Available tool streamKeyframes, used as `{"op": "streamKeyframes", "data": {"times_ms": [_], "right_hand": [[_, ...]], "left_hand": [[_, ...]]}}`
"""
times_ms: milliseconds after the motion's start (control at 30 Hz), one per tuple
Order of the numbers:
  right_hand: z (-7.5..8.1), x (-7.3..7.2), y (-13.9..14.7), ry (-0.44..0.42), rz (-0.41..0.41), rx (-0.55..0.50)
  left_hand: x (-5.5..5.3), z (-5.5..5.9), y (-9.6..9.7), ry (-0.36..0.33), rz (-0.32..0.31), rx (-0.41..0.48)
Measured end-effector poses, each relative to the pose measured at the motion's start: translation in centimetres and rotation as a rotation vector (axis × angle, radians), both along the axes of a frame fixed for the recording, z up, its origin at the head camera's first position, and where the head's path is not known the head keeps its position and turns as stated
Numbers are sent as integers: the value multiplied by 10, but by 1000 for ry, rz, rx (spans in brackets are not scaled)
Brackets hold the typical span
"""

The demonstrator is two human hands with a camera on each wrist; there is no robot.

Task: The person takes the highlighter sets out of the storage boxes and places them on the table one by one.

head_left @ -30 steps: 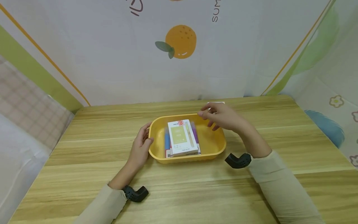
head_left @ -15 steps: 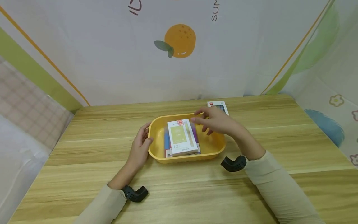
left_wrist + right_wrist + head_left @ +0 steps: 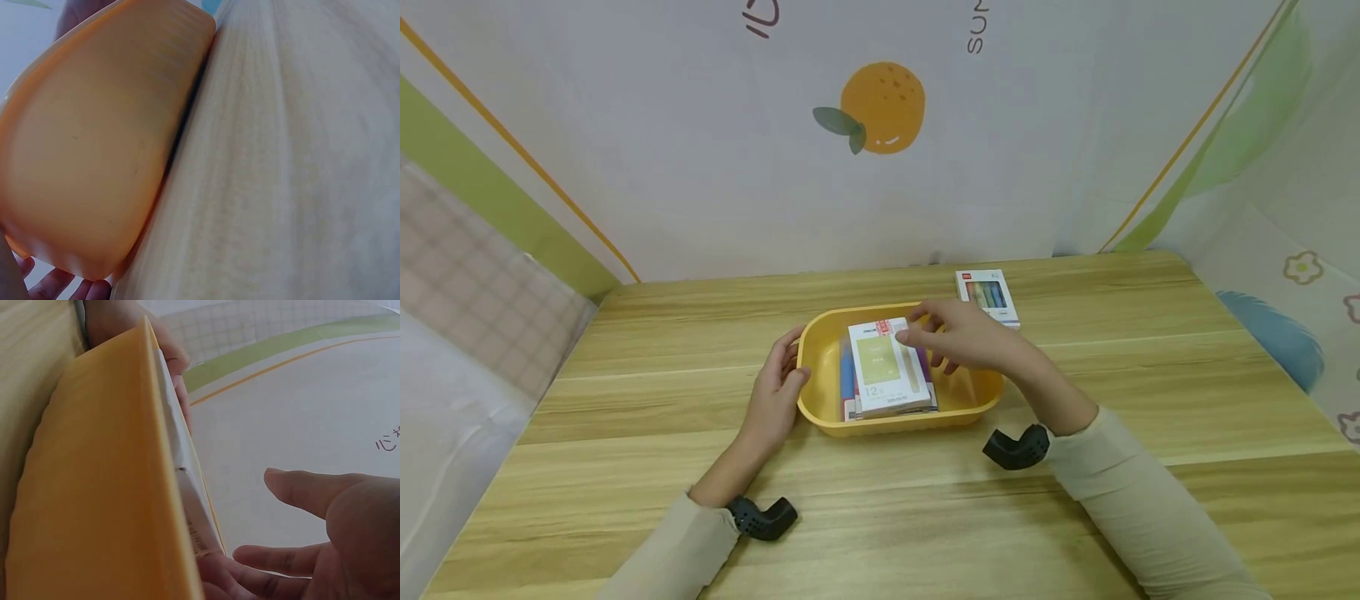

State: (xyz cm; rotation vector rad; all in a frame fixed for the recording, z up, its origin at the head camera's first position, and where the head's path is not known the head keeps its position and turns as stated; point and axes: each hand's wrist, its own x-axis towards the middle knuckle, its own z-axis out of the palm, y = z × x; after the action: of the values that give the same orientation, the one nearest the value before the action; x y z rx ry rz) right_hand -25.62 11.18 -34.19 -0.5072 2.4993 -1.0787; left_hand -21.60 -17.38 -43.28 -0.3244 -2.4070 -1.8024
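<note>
My left hand [image 3: 777,392] grips the left end of a yellow plastic basket [image 3: 887,427], its thumb at the rim and its fingers round the outside. Inside the basket lies a white box [image 3: 887,367] with a yellow-green panel and the number 12 on it. Under that box, parts of flat packs with blue and purple contents [image 3: 847,379] show at the sides. My right hand [image 3: 966,335] hovers over the basket's right half, thumb and fingers apart beside the white box. In the right wrist view nothing is between the thumb [image 3: 294,487] and the fingers.
Behind the basket's right end, a small white box [image 3: 987,297] with a window onto coloured sticks lies on the wooden table [image 3: 880,517]. A white cloth [image 3: 737,183] with a printed orange hangs along the table's back edge.
My right hand has moved left and toward me, over the basket to the white box. The small box behind it has come into view. The left hand holds still.
</note>
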Motion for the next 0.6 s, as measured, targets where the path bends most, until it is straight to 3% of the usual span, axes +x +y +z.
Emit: {"op": "streamKeyframes", "data": {"times_ms": [200,600], "right_hand": [[-1,2,-5,-13,-6,14],[-4,4,-10,80,10,72]], "left_hand": [[0,0,0,-2,0,0],[0,-1,0,-3,4,0]]}}
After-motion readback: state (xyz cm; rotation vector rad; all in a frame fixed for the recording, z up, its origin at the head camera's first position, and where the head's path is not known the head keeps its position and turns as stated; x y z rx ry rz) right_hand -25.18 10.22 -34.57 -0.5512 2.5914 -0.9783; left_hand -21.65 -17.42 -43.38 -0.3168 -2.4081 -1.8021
